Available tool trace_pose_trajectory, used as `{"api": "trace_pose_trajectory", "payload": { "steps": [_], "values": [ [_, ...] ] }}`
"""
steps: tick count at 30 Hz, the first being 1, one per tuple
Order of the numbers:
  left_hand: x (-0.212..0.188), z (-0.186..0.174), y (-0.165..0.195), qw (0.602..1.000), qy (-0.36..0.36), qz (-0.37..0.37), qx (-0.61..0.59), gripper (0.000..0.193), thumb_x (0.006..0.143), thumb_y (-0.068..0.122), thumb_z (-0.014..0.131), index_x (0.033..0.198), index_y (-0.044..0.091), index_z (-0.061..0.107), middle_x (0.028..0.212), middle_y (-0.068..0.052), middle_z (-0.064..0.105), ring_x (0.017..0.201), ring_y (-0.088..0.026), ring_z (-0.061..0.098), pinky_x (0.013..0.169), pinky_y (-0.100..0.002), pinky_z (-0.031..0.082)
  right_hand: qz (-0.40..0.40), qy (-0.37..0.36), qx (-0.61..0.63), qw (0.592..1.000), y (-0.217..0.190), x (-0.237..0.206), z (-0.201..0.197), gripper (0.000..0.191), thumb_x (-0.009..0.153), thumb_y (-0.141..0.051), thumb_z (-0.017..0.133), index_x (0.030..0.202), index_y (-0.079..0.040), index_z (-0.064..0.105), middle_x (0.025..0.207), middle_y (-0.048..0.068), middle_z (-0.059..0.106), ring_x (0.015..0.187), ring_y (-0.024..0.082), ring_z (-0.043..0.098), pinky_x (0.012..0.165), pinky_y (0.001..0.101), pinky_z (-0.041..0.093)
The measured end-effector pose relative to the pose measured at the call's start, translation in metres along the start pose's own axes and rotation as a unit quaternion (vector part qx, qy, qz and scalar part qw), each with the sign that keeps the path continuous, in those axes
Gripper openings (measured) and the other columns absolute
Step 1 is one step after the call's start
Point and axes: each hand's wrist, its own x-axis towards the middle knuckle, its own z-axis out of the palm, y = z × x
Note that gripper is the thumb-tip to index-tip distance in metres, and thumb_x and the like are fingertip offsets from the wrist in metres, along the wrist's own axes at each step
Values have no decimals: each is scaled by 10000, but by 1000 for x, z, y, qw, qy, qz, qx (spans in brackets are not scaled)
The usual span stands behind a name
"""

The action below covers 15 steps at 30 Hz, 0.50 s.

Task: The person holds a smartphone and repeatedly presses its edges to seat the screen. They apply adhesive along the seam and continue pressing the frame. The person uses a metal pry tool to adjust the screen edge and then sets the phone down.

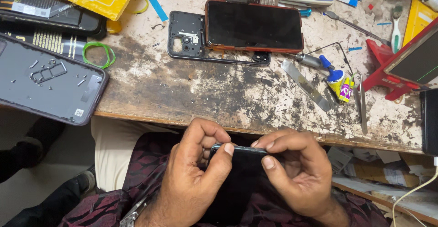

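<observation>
Two hands on one dark phone [242, 156], held low over the lap, just off the near edge of the worn wooden bench [205, 94]. The left hand [191, 176] is clamped on the phone's top corner, thumb pressed on the rim. The right hand [292, 172] is pinching the same top edge from the other side, fingers curled tight. Out on the bench, a phone with an orange rim [254, 26] lies screen-up on a stripped black frame [185, 37]. Left of that, a green rubber band [99, 53] sits beside a grey back cover [45, 83] dotted with tiny screws. Over to the right, a blue-capped glue bottle [336, 78], tweezers [362, 103] and a flat metal pry strip [305, 85].
</observation>
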Motion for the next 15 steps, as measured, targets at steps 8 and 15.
{"api": "trace_pose_trajectory", "payload": {
  "steps": [8, 15],
  "values": [
    [-1, 0, -1, 999, 5, 15, 31, 155, 910, 48, 680, 994, 62, 551, 671, 48, 571, 586, -3, 439, 500, -222, 372, -63, -25, -171, 983, -12, 10, -1, 179, 887, 90, 663, 1041, 2, 692, 1034, 135, 727, 957, 189, 738, 803, 265, 593],
    [-3, -1, -3, 1000, -4, 12, 11, 150, 923, 60, 675, 1000, 57, 546, 689, 50, 591, 608, -2, 471, 529, -215, 408, -101, -26, -164, 981, -5, 11, 0, 170, 899, 74, 652, 1048, -4, 678, 1021, 121, 720, 973, 192, 750, 842, 282, 622]
  ]
}}
